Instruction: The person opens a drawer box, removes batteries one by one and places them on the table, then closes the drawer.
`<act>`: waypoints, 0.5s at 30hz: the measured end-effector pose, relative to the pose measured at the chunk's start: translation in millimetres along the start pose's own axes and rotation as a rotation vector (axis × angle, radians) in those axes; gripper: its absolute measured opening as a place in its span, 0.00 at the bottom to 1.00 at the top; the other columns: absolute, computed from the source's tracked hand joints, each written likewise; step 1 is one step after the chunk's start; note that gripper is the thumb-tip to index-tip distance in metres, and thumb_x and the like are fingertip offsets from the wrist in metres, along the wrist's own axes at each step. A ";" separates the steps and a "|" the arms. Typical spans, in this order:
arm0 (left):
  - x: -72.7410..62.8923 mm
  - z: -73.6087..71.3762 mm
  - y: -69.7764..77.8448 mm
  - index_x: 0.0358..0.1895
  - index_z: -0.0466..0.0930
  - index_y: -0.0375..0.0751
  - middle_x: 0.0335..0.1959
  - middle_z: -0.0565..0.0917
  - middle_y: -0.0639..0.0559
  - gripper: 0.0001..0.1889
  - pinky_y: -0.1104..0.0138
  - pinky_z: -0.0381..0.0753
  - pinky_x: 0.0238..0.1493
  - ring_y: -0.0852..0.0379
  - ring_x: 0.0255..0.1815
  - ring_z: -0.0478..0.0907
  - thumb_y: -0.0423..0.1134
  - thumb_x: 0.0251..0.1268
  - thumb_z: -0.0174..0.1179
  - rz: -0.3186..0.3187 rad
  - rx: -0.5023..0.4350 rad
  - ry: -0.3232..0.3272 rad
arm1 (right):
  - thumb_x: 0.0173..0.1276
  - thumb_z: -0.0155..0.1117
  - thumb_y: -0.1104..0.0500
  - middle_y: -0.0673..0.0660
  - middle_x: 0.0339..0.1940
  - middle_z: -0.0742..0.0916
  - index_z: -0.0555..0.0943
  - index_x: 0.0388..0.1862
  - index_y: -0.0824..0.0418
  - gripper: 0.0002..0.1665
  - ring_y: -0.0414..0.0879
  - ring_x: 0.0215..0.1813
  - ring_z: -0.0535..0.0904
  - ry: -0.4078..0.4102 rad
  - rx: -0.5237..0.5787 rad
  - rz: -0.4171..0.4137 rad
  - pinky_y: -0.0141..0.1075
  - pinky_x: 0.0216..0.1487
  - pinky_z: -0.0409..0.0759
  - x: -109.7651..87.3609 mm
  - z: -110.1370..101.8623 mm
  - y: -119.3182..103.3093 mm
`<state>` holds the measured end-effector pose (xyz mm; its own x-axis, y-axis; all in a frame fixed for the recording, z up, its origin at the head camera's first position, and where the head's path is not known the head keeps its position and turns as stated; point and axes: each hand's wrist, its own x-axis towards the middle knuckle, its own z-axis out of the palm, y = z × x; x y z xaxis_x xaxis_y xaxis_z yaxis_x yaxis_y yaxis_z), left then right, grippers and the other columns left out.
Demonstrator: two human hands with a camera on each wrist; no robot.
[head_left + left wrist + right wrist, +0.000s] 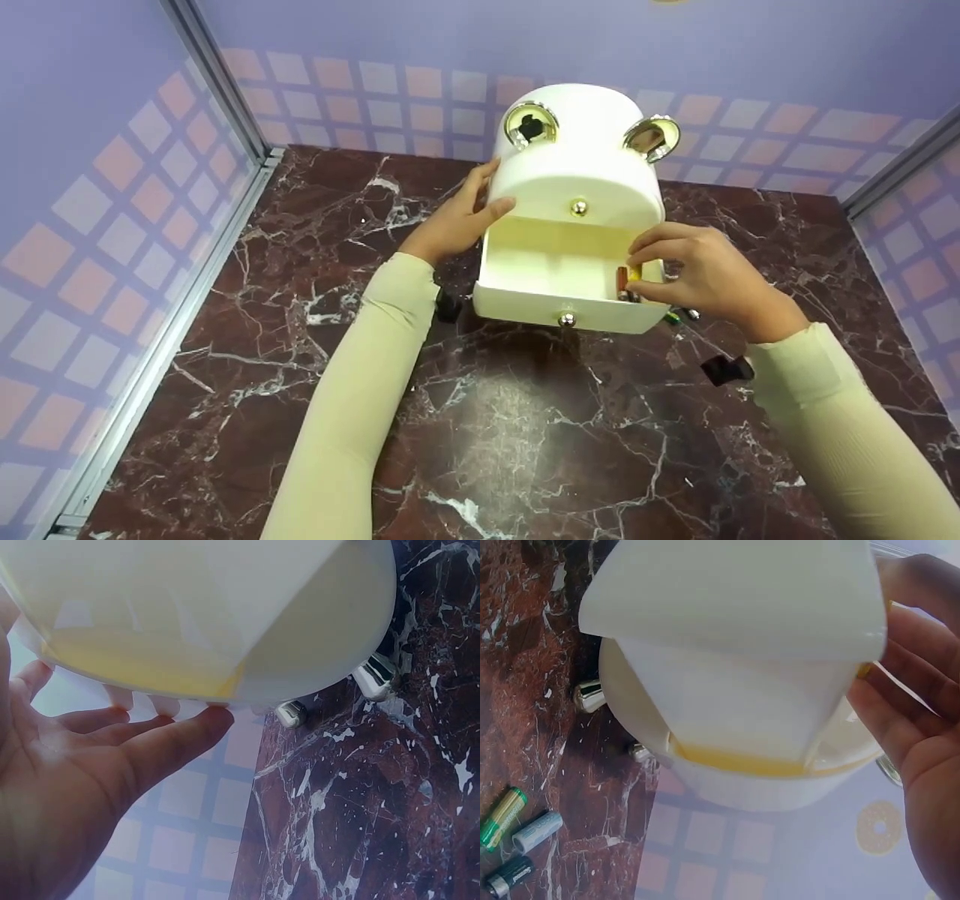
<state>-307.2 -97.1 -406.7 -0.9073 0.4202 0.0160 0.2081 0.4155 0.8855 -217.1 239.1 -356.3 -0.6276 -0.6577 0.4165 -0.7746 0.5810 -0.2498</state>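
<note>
A white drawer box point(581, 161) with shiny gold round ears stands on the marble-patterned surface, its lower drawer point(525, 300) pulled out. My left hand point(454, 221) rests against the box's left side, its fingers fairly straight and the thumb at the front edge. Over the drawer's right end, my right hand point(701, 270) pinches a yellow battery point(635, 272) between thumb and fingers. A copper-coloured battery point(622, 280) stands in the drawer beside it. The right wrist view shows only a bit of yellow between the fingers; the drawer wall hides the rest.
Right of the box lie a green-and-gold battery point(504, 817), a pale grey battery point(538, 831) and a black-and-silver battery point(508, 876). A silver knob point(567, 319) juts from the drawer front, another knob point(579, 207) from the closed upper drawer. Tile-patterned walls point(420, 94) enclose the surface.
</note>
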 end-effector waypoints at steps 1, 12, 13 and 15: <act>-0.4 -0.1 0.0 0.76 0.42 0.71 0.78 0.56 0.48 0.42 0.46 0.60 0.73 0.46 0.76 0.58 0.71 0.62 0.50 -0.007 -0.005 -0.001 | 0.48 0.80 0.58 0.50 0.41 0.88 0.88 0.34 0.59 0.14 0.44 0.41 0.84 0.016 0.003 -0.004 0.24 0.46 0.77 -2.0 -1.4 -0.3; -8.3 -1.6 15.0 0.78 0.40 0.64 0.79 0.53 0.47 0.40 0.41 0.56 0.73 0.38 0.76 0.55 0.61 0.70 0.51 -0.051 -0.025 -0.017 | 0.44 0.81 0.63 0.50 0.42 0.88 0.89 0.35 0.56 0.16 0.41 0.43 0.82 0.121 0.042 0.018 0.15 0.52 0.72 -24.8 -11.3 -3.1; -10.6 -1.9 18.6 0.78 0.40 0.63 0.79 0.53 0.46 0.39 0.41 0.56 0.73 0.38 0.76 0.55 0.59 0.70 0.51 -0.049 -0.029 -0.020 | 0.44 0.81 0.63 0.51 0.42 0.88 0.89 0.35 0.56 0.16 0.40 0.44 0.82 0.126 0.049 0.016 0.16 0.52 0.72 -26.3 -11.2 -3.0; -15.8 -3.2 25.9 0.78 0.39 0.59 0.79 0.53 0.45 0.39 0.41 0.56 0.73 0.37 0.76 0.55 0.57 0.72 0.50 -0.047 -0.030 -0.026 | 0.44 0.81 0.64 0.51 0.42 0.88 0.89 0.35 0.57 0.16 0.38 0.45 0.81 0.146 0.057 0.007 0.16 0.52 0.73 -29.2 -10.8 -2.1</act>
<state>-288.6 -95.5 -382.5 -0.9061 0.4213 -0.0377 0.1538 0.4112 0.8985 -196.3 262.2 -358.5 -0.6181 -0.5750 0.5360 -0.7762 0.5544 -0.3004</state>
